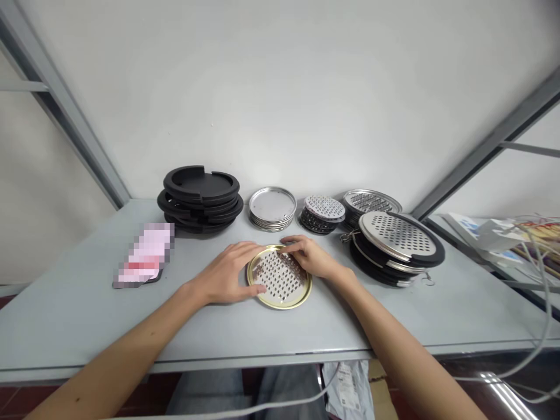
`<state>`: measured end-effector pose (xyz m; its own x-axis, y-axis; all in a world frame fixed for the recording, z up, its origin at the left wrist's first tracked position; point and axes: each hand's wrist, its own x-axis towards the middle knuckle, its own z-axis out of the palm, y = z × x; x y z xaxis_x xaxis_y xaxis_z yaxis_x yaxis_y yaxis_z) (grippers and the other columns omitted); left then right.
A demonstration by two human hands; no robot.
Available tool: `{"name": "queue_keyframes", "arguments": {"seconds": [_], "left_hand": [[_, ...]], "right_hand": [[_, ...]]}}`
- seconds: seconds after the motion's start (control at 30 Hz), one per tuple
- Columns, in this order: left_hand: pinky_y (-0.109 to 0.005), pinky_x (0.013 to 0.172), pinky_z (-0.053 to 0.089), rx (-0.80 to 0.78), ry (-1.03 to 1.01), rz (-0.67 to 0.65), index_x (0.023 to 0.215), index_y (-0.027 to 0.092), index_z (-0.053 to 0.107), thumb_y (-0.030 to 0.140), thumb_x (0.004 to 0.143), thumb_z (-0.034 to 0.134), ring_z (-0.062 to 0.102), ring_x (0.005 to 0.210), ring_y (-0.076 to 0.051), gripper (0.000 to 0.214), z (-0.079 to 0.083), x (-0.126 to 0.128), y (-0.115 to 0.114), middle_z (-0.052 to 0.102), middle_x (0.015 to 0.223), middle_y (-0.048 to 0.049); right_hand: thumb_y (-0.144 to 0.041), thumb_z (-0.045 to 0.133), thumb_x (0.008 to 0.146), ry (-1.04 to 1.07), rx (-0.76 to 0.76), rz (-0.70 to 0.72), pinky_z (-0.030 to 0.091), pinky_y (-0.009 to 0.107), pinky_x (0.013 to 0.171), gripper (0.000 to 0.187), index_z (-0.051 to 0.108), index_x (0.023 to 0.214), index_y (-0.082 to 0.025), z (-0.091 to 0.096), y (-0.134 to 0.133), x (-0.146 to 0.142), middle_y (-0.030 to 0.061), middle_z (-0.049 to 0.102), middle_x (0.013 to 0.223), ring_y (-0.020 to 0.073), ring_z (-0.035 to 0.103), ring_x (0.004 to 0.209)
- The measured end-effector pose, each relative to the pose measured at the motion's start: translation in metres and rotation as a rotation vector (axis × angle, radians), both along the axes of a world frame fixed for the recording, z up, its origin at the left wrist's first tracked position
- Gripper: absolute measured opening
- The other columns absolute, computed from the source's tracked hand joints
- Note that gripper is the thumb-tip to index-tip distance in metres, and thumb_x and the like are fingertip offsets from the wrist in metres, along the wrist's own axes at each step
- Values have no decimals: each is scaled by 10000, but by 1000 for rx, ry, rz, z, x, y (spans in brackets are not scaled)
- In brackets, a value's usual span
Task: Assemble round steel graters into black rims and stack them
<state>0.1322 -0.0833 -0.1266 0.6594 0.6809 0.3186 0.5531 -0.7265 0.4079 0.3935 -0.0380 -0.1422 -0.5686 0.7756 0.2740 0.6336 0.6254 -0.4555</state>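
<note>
A round grater disc (286,275) full of slots sits inside a gold-rimmed metal ring (301,300) flat on the table, near its front edge. My left hand (230,271) grips the left side, thumb over the front rim and fingers along the back. From the right, my right hand (311,256) holds the back edge, its index finger pressed on the disc and other fingers curled at the rim. Behind are a stack of shallow metal rings or lids (272,204) and a stack of small grater discs (324,209); contact with the disc's underside is hidden.
Black ring-shaped holders (199,186) are stacked at the back left, beside a pixelated pink phone-like object (146,254). To the right stand rimmed grater discs (370,201) and a pile of black-edged graters with wire clasps (396,236). White cables (546,303) hang at the right.
</note>
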Motion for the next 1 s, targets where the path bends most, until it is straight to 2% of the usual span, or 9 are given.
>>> {"name": "queue_keyframes", "arguments": {"seconds": [0.07,0.13,0.3,0.43,0.6,0.73,0.87,1.0], "left_hand": [[-465,1122,316,-44,32,-54,1480,172,289,566,703,727,350,1363,-331,975,-6,2,2,394,1485,-136],[-481,1134,295,-87,69,-69,1510,178,208,613,688,720,296,1397,-339,1062,-9,2,3,320,1528,-143],[-468,1146,275,-109,141,-95,1495,183,265,624,714,693,285,1410,-326,994,-2,0,8,325,1528,-145],[-450,1127,308,-135,190,-70,1476,188,313,625,723,677,343,1384,-330,944,5,3,21,355,1512,-148],[-467,1144,269,-92,183,-118,1455,173,359,651,588,762,271,1414,-349,1068,-1,16,35,384,1496,-150],[-468,1145,261,-88,161,-69,1471,143,318,693,560,750,279,1411,-344,1148,-7,20,35,354,1506,-178],[-446,1143,270,-99,160,-27,1487,177,282,689,566,746,300,1406,-326,1152,-7,19,33,340,1519,-153],[-437,1139,283,-118,169,10,1483,184,295,687,553,750,313,1401,-323,1151,-5,20,31,338,1520,-149]], "right_hand": [[19,432,767,8,16,13,456,403,1006,466,756,996,-225,-2,5,-3,93,655,1199,227,621,1102],[15,427,767,37,45,11,457,397,1000,463,749,997,-225,-4,7,-5,80,663,1179,217,620,1088],[-28,432,812,135,63,5,473,370,949,381,693,1047,-175,-8,2,-10,78,690,1074,203,617,1015],[-194,428,930,135,56,6,461,384,953,292,670,1092,-172,-7,1,-11,96,678,1087,212,603,1027],[-295,447,944,96,85,-41,427,403,1014,331,647,1175,-167,-12,4,-7,135,586,1231,231,555,1139],[-306,469,933,96,80,-81,412,430,1030,320,669,1141,-168,-17,8,-5,147,562,1267,252,539,1172],[-278,474,928,140,54,-53,403,437,1043,305,676,1128,-169,-17,9,-5,143,558,1283,252,530,1191],[-253,490,914,166,74,-20,418,421,1025,285,688,1102,-172,-16,7,-7,126,597,1201,235,557,1135]]}}
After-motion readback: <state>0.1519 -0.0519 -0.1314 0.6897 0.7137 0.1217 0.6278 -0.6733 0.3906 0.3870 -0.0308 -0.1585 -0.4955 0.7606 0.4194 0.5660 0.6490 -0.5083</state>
